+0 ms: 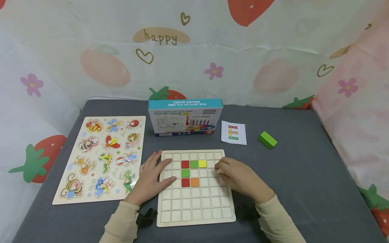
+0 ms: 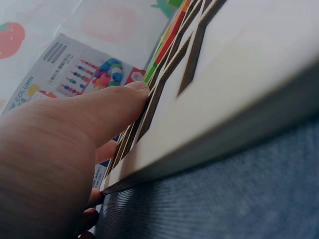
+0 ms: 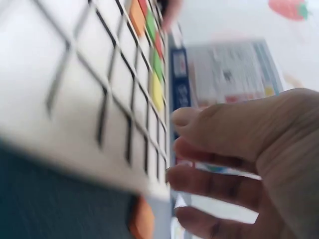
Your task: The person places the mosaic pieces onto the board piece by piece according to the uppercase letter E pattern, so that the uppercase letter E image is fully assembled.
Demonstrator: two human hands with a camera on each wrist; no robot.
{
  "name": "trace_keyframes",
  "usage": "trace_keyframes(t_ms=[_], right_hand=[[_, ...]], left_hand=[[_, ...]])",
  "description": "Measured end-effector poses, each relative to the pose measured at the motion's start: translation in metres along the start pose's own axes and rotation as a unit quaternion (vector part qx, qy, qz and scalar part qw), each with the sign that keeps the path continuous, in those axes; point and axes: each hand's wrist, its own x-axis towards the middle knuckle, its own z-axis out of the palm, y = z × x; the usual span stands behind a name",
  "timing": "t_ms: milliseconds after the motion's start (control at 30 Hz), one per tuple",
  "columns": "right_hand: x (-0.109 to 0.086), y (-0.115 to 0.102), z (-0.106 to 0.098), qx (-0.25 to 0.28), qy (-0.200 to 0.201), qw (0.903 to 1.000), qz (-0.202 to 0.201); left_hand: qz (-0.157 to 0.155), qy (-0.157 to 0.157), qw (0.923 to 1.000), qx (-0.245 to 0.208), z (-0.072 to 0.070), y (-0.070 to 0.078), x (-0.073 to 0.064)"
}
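Note:
A pale wooden grid board (image 1: pixel 197 214) lies on the table with coloured squares in some cells. Its second row shows a red tile (image 1: pixel 185 164), a green tile (image 1: pixel 193 164) and a yellow tile (image 1: pixel 202 163). Below are another green tile (image 1: pixel 185 173), then red and orange tile (image 1: pixel 195 182) side by side. My left hand (image 1: pixel 149 179) rests at the board's left edge, thumb and index finger extended over its surface. Over the right-hand columns is my right hand (image 1: pixel 240 175), fingers loosely bent; nothing shows between thumb and fingers. The right wrist view has a blurred orange shape (image 3: pixel 142 219) by the board's edge.
Behind the board stands a printed box (image 1: pixel 185 118). To its right lie a pattern card (image 1: pixel 233 132) and a green block (image 1: pixel 267 139). At left, a board of cartoon insect pictures (image 1: pixel 100 158) reaches near my left hand. A patterned cloth (image 1: pixel 212 50) hangs behind.

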Motion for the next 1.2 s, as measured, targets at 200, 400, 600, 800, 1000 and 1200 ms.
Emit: trace_keyframes(t_ms=[200,400,600,800,1000,1200], right_hand=[[-0.017,0.021,-0.010,-0.034,-0.010,0.9956,0.087],[-0.025,0.029,-0.014,-0.036,-0.029,0.9906,0.129],[-0.026,0.029,-0.010,-0.037,-0.058,0.9893,0.128],[-0.024,0.029,-0.007,-0.043,-0.044,0.9916,0.114],[-0.021,0.029,-0.004,-0.045,-0.026,0.9929,0.107],[-0.019,0.029,-0.002,-0.039,-0.035,0.9914,0.119]], left_hand=[[0.003,-0.002,1.0000,0.000,-0.001,0.000,0.000],[0.005,0.000,1.0000,0.000,0.000,-0.001,0.000],[0.001,-0.002,1.0000,0.001,0.000,-0.001,-0.001],[0.000,-0.001,1.0000,0.001,-0.001,0.000,0.000],[0.000,-0.003,1.0000,0.003,-0.002,0.000,0.001],[0.001,-0.002,1.0000,-0.001,-0.002,0.001,0.000]])
